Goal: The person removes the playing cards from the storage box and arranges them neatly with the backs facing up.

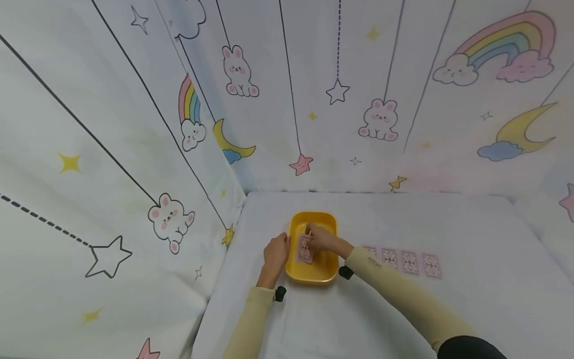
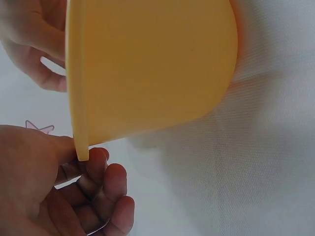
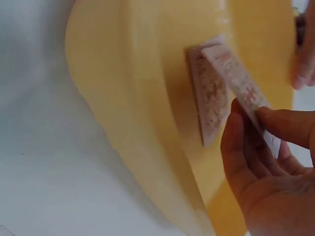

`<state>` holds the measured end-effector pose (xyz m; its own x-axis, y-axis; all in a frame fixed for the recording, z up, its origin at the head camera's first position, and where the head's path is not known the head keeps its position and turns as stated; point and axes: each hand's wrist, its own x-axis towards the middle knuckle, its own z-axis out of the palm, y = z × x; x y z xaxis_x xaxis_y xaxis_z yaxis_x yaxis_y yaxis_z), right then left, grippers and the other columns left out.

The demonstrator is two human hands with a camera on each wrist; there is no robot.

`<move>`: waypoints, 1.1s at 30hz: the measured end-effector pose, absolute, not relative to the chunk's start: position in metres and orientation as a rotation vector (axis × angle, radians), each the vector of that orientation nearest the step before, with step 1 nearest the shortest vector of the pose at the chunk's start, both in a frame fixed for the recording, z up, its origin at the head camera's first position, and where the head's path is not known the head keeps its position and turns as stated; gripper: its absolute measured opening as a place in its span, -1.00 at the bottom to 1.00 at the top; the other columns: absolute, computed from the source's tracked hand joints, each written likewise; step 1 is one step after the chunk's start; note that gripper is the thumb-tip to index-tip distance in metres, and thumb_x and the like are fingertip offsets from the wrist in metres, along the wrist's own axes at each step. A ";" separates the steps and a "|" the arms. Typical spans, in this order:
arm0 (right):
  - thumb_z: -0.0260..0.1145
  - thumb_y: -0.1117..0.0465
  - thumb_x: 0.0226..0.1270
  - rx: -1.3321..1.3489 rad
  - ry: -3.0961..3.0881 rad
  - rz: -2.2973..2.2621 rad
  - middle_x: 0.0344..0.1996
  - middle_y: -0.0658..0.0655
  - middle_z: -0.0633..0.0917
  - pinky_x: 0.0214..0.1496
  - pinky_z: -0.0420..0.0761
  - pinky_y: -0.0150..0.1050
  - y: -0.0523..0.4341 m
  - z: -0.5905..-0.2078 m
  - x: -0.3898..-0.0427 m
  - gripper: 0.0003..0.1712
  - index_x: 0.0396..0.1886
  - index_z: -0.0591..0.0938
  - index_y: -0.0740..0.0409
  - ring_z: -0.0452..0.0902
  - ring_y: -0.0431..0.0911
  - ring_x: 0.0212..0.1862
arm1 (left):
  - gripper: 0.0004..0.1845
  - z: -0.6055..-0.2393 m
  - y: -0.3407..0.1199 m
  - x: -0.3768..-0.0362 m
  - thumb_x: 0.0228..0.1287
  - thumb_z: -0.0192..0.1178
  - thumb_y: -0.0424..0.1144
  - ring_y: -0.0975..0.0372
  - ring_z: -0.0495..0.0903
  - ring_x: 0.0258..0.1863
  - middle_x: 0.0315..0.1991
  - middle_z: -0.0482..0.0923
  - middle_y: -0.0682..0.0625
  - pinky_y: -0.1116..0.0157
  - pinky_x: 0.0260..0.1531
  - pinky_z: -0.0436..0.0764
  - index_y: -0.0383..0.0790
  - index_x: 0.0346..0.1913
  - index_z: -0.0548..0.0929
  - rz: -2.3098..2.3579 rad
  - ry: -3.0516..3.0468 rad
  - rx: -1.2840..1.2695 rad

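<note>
Yellow plastic is the material of the shallow tray (image 1: 314, 273) that stands on the white cloth of the table (image 1: 471, 309), near its left edge. The right hand (image 1: 324, 238) is over the inside of the tray and holds a small deck of cards (image 1: 305, 249) with a pink patterned back; in the right wrist view the thumb and the fingers (image 3: 285, 123) pinch the deck of cards (image 3: 216, 93) by one end, and the deck stands tilted against the bottom of the tray (image 3: 142, 98). The left hand (image 1: 275, 251) is at the left rim of the tray; in the left wrist view its fingers (image 2: 106, 182) are curled just under the rim of the tray (image 2: 78, 123) and touch it. To the right of the tray, behind the right sleeve, four single cards (image 1: 405, 261) lie face down in a row on the cloth, near each other but apart. Behind the table hang white sheets (image 1: 314, 75) with drawn rabbits, stars, moons and rainbows.
</note>
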<state>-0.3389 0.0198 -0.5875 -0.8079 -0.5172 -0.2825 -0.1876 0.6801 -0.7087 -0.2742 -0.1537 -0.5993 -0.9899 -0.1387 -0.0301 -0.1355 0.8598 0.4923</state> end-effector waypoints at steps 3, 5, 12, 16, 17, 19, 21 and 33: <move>0.32 0.32 0.39 -0.517 2.338 -1.111 -0.23 0.18 0.63 -0.21 0.67 -0.18 0.034 -0.581 -0.339 -0.65 0.09 0.43 0.21 0.56 -0.07 -0.31 | -0.72 -0.601 -0.154 -0.274 0.57 0.03 -0.11 0.20 0.38 -0.63 -0.58 0.43 0.00 0.29 -0.60 0.32 -0.18 -0.32 0.52 -0.806 -3.005 0.229; 0.33 0.30 0.39 -0.498 2.304 -1.180 -0.20 0.20 0.64 -0.17 0.69 -0.15 0.046 -0.578 -0.339 -0.62 0.12 0.43 0.21 0.57 -0.06 -0.30 | -0.72 -0.603 -0.155 -0.274 0.57 0.03 -0.11 0.20 0.38 -0.63 -0.59 0.42 0.00 0.29 -0.61 0.32 -0.18 -0.33 0.52 -0.806 -2.995 0.235; 0.29 0.25 0.42 -0.420 2.273 -1.324 -0.27 0.16 0.65 -0.15 0.60 -0.10 0.110 -0.578 -0.337 -0.52 0.27 0.41 0.22 0.50 -0.05 -0.32 | -0.74 -0.605 -0.153 -0.274 0.56 0.04 -0.12 0.19 0.38 -0.62 -0.57 0.42 -0.01 0.30 -0.59 0.33 -0.21 -0.28 0.55 -0.830 -3.001 0.235; 0.28 0.18 0.47 -0.396 2.303 -1.385 -0.32 0.21 0.62 -0.07 0.62 -0.02 0.158 -0.581 -0.332 -0.51 0.29 0.42 0.23 0.50 0.00 -0.29 | -0.75 -0.603 -0.151 -0.274 0.56 0.05 -0.13 0.17 0.39 -0.60 -0.56 0.44 -0.03 0.28 -0.56 0.33 -0.21 -0.26 0.55 -0.841 -3.007 0.261; 0.28 0.16 0.47 -0.398 2.317 -1.394 -0.32 0.21 0.62 -0.07 0.63 -0.03 0.171 -0.583 -0.331 -0.51 0.29 0.42 0.24 0.51 -0.01 -0.28 | -0.76 -0.603 -0.151 -0.275 0.56 0.05 -0.13 0.17 0.39 -0.60 -0.56 0.44 -0.02 0.28 -0.56 0.33 -0.20 -0.25 0.55 -0.840 -3.009 0.264; 0.28 0.14 0.48 -0.393 2.341 -1.413 -0.29 0.24 0.64 -0.09 0.64 -0.06 0.200 -0.586 -0.325 -0.49 0.30 0.42 0.27 0.53 -0.02 -0.27 | -0.75 -0.604 -0.149 -0.275 0.57 0.04 -0.12 0.19 0.39 -0.60 -0.56 0.43 -0.01 0.30 -0.56 0.33 -0.19 -0.27 0.54 -0.834 -3.010 0.260; 0.27 0.13 0.49 -0.374 2.370 -1.414 -0.24 0.27 0.66 -0.11 0.65 -0.11 0.230 -0.589 -0.317 -0.46 0.31 0.40 0.31 0.55 -0.04 -0.25 | -0.73 -0.605 -0.147 -0.276 0.57 0.03 -0.11 0.20 0.38 -0.62 -0.57 0.42 0.00 0.31 -0.58 0.32 -0.20 -0.29 0.53 -0.843 -3.008 0.235; 0.25 -0.02 0.49 -0.188 2.574 -1.264 0.28 0.61 0.41 0.08 0.62 0.15 0.364 -0.609 -0.279 -0.39 0.31 0.41 0.30 0.41 0.45 0.27 | -0.71 -0.601 -0.152 -0.272 0.59 0.00 -0.11 0.21 0.37 -0.64 -0.59 0.38 0.00 0.30 -0.61 0.30 -0.20 -0.33 0.48 -0.834 -3.006 0.212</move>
